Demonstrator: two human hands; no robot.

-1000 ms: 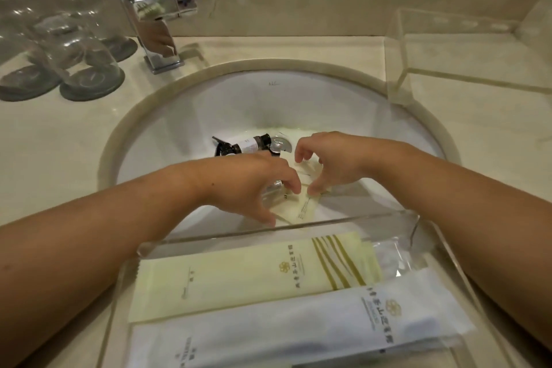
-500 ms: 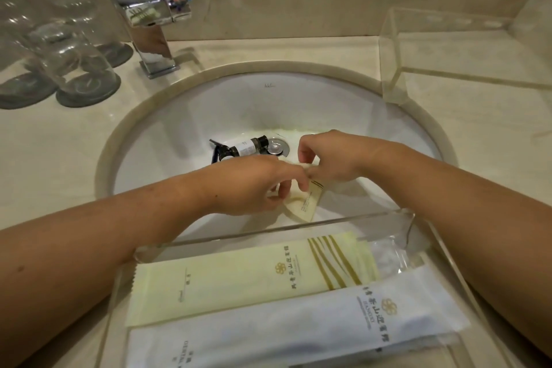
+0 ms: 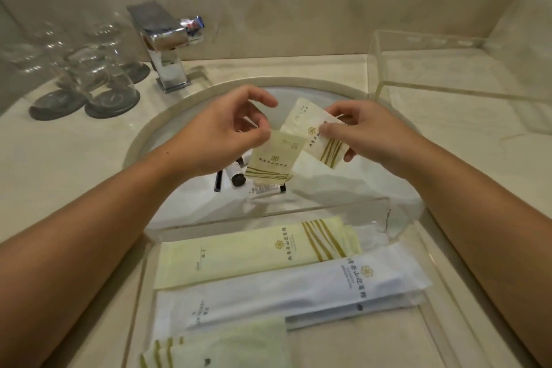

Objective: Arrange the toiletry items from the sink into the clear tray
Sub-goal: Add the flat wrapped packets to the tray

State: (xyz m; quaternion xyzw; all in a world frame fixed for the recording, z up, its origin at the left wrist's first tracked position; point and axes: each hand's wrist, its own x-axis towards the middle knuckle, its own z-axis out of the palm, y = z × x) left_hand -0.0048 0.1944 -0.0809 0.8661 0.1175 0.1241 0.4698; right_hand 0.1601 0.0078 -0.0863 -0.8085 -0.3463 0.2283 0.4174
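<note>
Above the round white sink [image 3: 185,200], each hand pinched a flat, matte paper sachet: the left hand [image 3: 222,136] gripped the greenish one [image 3: 273,160], the right hand [image 3: 363,131] the cream one [image 3: 313,131]. Long flat packets [image 3: 257,249] lay in the clear tray [image 3: 397,219].

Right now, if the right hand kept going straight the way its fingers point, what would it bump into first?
The right hand points leftward, holding a cream sachet. Going straight on, that sachet would probably meet the pale green sachet in the left hand first, then that hand's fingers. Depth between them is unclear, so they might pass.
</note>
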